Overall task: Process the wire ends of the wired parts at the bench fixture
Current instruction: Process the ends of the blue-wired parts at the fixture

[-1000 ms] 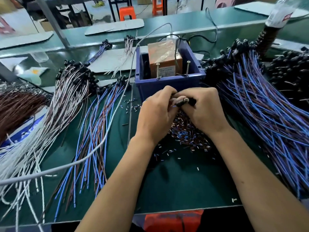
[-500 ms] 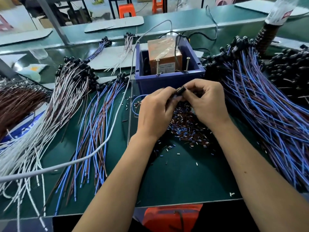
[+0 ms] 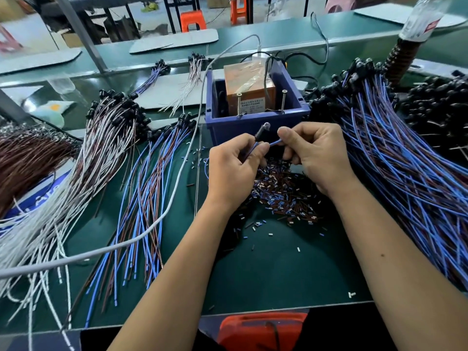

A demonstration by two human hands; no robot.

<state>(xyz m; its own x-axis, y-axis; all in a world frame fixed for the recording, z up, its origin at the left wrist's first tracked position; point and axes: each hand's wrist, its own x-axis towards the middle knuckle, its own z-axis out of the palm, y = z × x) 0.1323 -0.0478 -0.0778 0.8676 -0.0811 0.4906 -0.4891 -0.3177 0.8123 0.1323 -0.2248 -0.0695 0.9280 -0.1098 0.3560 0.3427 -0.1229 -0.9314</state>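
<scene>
One wired part (image 3: 260, 133), a small black body with a blue and a brown lead, is held just in front of the blue fixture box (image 3: 255, 124). My left hand (image 3: 234, 168) grips the leads close under the black body. My right hand (image 3: 316, 153) pinches the blue lead's end between thumb and forefinger. The box holds an orange unit (image 3: 249, 89) with two upright screws at its front. Beneath my hands lies a heap of cut insulation bits (image 3: 281, 188).
A big fan of blue and brown wired parts (image 3: 395, 158) covers the right side. More bundles lie at left: blue-brown (image 3: 149, 186), white (image 3: 83, 173), brown (image 3: 27, 158). A grey cable (image 3: 162, 214) crosses the green mat. A bottle (image 3: 423, 19) stands at the back right.
Both hands have lifted slightly and drawn apart. The black part, earlier hidden between the fingers, now stands up above my left hand with its blue lead stretched to my right hand.
</scene>
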